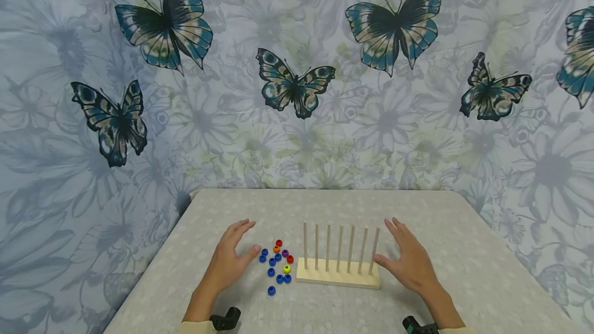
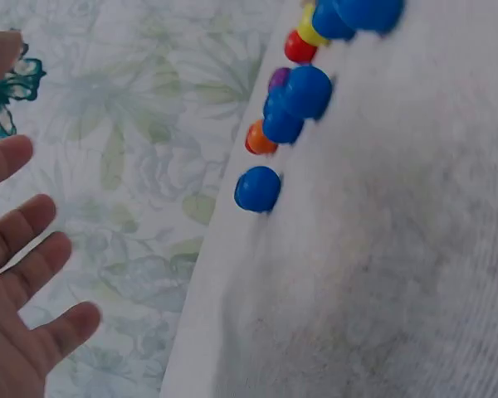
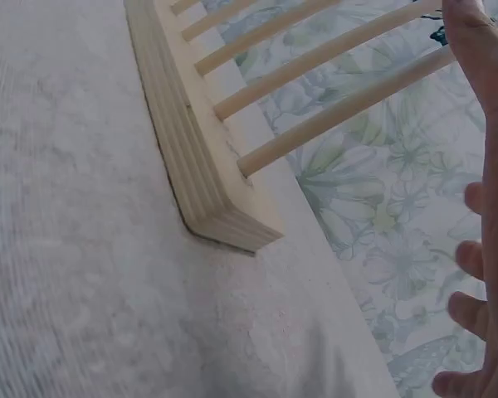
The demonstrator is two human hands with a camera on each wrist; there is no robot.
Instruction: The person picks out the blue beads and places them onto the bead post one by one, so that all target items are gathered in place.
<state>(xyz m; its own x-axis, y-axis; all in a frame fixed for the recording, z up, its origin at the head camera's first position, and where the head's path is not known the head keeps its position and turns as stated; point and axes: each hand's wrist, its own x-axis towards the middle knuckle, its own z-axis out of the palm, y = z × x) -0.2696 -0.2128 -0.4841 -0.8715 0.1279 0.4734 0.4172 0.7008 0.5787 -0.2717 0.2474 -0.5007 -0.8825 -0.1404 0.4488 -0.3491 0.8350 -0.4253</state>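
Observation:
My left hand (image 1: 230,259) hovers with fingers spread, left of a loose group of round beads; the left wrist view shows its fingers apart and holding nothing. Most beads are blue, such as the blue bead (image 1: 271,290) lying nearest me; among them are a yellow bead (image 1: 287,269), a purple bead (image 1: 285,253), an orange bead (image 1: 276,249) and a red bead (image 1: 290,259). Right of them stands a wooden peg rack (image 1: 339,274) with several bare upright pegs. Beside its right end, my right hand (image 1: 410,262) is held with spread fingers, its thumb near the last peg.
A table with a pale patterned cloth (image 1: 232,205) lies under everything. Behind it rises a wall (image 1: 315,153) with grey flowers and butterfly pictures. Each wrist wears a dark band, including the left wristband (image 1: 226,319).

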